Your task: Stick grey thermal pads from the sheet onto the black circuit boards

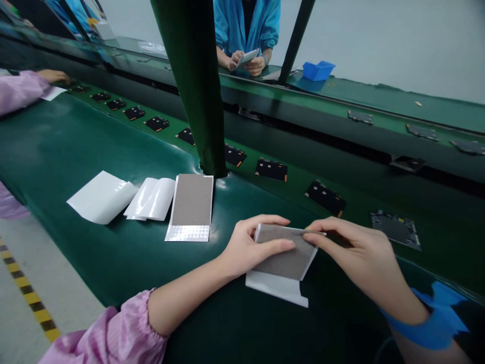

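My left hand [250,242] grips the left side of a grey sticker sheet [282,258] on white backing, thumb on its face. A strip of white backing paper [276,289] hangs below the grey area. At the sheet's upper right corner, my right hand [352,247] pinches the edge between thumb and fingers. Both hands hold the sheet over the green bench. To the left lies a stack of the same grey sheets [192,199], with a shiny white strip at the near end. Curled white backing papers [151,198] rest beside that stack.
A green post [212,101] rises behind the stack. Along the green line lie several dark circuit boards [271,169], one [396,228] close beyond my right hand. Across the line, a co-worker [246,30] handles a white sheet near a blue bin [317,71]. A pink sleeve [25,91] reaches in at left.
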The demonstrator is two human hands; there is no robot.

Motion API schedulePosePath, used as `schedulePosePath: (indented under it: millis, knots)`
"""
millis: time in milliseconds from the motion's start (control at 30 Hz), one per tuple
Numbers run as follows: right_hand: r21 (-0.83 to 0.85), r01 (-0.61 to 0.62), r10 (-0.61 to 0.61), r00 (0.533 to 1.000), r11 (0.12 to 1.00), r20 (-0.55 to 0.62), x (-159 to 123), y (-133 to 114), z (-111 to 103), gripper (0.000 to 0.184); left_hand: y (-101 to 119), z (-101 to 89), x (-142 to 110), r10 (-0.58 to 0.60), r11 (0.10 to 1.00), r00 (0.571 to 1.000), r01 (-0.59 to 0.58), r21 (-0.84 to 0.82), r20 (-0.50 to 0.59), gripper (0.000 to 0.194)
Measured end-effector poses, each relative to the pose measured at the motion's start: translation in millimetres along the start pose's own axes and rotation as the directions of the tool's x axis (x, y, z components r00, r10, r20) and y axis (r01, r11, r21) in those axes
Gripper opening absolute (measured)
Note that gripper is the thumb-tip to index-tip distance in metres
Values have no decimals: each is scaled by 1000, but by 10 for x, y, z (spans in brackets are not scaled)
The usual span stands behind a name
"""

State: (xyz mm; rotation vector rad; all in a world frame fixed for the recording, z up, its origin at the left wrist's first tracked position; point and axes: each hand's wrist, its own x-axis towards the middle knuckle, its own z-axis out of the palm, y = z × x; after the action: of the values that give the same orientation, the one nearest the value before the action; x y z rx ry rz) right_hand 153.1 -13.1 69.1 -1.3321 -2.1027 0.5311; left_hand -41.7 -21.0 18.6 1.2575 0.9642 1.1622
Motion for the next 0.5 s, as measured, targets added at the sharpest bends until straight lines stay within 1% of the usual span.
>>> schedulePosePath:
  millis: [100, 167, 233, 300, 400, 467, 500]
  knots:
    - [51, -44, 42, 999, 998, 27, -9, 17, 0, 27, -11, 12, -1, -19, 1000, 999, 19, 4, -27, 18]
    - [99, -108, 106, 994, 989, 24, -16, 33, -9, 29, -18, 15, -5, -39, 999, 997, 40, 10, -62, 20]
    - [137, -144, 144, 990, 980, 12, -18, 40, -21, 30, -18, 14, -10, -67, 997, 995, 68, 21, -77, 22]
    - [142, -117, 118, 993, 983, -1, -13, 32, -30, 28, -11, 12, -11, -87, 995, 994, 89, 32, -73, 24]
    - [89, -43, 48, 998, 995, -48, -1, 9, -28, 26, -3, 13, -8, -122, 992, 989, 125, 31, -81, 26]
    - [61, -58, 62, 997, 996, -52, 13, 12, -27, 27, -12, 19, -5, -178, 984, 981, 178, 2, -79, 29]
    - [72, -83, 86, 995, 994, -44, 25, 30, -32, 29, -21, 23, -3, -216, 976, 974, 215, -23, -69, 30]
